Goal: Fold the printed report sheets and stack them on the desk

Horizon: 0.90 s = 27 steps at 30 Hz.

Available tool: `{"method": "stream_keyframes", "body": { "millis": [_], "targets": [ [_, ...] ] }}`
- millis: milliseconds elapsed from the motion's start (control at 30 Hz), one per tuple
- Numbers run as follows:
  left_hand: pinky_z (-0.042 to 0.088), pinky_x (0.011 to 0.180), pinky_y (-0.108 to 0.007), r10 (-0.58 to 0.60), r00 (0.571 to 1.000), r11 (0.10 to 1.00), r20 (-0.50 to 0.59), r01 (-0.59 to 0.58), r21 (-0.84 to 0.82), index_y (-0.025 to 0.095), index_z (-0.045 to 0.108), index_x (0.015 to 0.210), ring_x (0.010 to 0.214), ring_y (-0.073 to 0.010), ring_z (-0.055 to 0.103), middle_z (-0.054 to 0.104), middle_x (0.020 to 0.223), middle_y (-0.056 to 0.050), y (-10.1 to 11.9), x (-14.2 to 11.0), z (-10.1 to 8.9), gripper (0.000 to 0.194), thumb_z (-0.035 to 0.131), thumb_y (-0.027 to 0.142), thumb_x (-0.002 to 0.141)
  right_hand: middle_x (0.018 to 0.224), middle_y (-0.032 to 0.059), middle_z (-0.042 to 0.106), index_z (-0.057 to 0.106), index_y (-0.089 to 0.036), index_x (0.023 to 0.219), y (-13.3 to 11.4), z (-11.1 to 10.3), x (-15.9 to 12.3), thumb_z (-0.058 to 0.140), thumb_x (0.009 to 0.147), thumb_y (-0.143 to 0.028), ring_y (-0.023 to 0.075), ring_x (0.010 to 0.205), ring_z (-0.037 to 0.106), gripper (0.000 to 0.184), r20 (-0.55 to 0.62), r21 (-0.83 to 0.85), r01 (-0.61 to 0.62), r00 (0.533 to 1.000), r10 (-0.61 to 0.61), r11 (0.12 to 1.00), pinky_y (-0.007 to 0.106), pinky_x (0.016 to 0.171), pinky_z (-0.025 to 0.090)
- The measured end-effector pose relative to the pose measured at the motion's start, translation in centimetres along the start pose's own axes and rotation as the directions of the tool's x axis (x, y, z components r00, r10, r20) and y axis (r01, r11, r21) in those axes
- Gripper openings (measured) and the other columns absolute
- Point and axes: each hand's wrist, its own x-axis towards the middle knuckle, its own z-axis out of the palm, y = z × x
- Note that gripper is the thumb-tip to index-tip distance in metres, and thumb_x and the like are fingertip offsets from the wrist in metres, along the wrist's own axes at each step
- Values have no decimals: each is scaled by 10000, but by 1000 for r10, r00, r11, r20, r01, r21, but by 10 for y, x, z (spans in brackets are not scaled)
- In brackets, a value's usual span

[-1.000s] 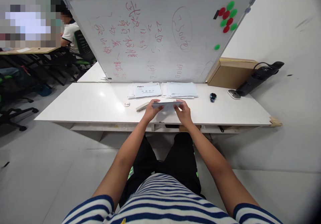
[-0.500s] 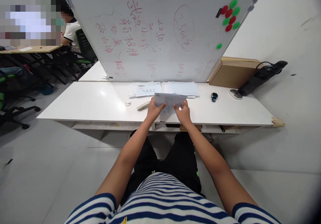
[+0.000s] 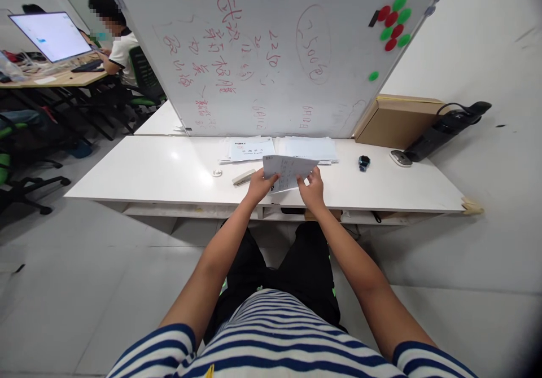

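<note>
Both hands hold a printed paper sheet (image 3: 291, 169) upright and tilted near the desk's front edge. My left hand (image 3: 259, 185) is closed on its left side, the thumb lying across the print. On the right side, my right hand (image 3: 312, 189) grips it, thumb in front and the other fingers mostly behind. Just left of my left hand lies a pale stapler (image 3: 243, 178). Behind the sheet are two stacks of paper, a left stack (image 3: 250, 149) and a right stack (image 3: 311, 148). A small white object (image 3: 217, 173) sits farther left.
A whiteboard (image 3: 271, 56) with red writing and magnets rises behind the white desk (image 3: 127, 169). To the right are a smartwatch (image 3: 363, 163), a mouse (image 3: 400, 158), a black bottle (image 3: 444, 132) and a cardboard box (image 3: 398, 121). A person (image 3: 122, 51) sits at another desk, back left.
The sheet has tilted slightly in my hands, and dark print shows by my left thumb. My view has shifted a little; both hands keep their hold.
</note>
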Motion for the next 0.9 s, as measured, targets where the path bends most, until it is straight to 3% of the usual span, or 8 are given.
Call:
{"method": "stream_keyframes", "body": {
  "millis": [67,200,267,400,533,767,900],
  "targets": [
    [495,826,-378,-15,1000,999,-1,14,-52,185,686,954,959,-260,640,706,1007,-72,-4,1,-1,344,653,460,749,1389,121,467,361,-241,1374,5,0,1,611,778,-356,218,1171,541,657,-12,63,-66,998,67,996,409,973,444],
    [505,823,-385,-109,994,966,30,113,-234,176,689,961,985,-264,636,696,1057,-87,-10,3,-5,379,709,446,696,1152,94,657,600,-188,1157,17,-7,5,694,682,-350,247,1028,623,511,269,88,-266,934,234,960,440,904,489],
    [504,837,-397,-157,983,936,95,178,-304,168,688,971,980,-266,637,696,1054,-98,-10,3,-6,415,746,432,656,1070,77,693,656,-176,1072,20,-10,6,710,659,-340,259,1000,632,448,337,31,-294,903,266,955,451,897,490],
    [495,865,-410,-194,961,907,198,253,-337,157,686,980,1000,-268,630,691,1072,-112,-8,0,-4,453,770,427,626,1011,73,708,707,-160,966,15,-8,1,656,709,-364,276,964,640,332,292,-78,-245,921,257,966,448,880,489],
    [489,889,-392,-146,967,932,207,205,-300,181,657,1066,1072,-258,601,653,1177,-99,-7,-6,1,460,716,443,694,962,47,716,719,-185,902,11,1,-9,592,759,-400,288,966,636,288,248,-104,-152,953,174,983,435,874,491],
    [478,896,-382,-85,991,985,103,99,-140,160,659,1069,1061,-262,600,675,1122,-84,-4,-17,12,413,596,471,805,957,64,721,709,-159,945,12,8,-22,590,751,-448,276,955,642,367,92,-61,-236,966,241,970,416,863,488],
    [479,907,-401,-127,990,983,60,134,-125,161,678,1010,1037,-262,611,695,1067,-75,-5,-25,16,393,589,485,807,961,60,720,707,-175,954,13,6,-29,579,762,-458,275,963,640,365,70,-69,-231,969,236,970,423,879,484]
  ]
}}
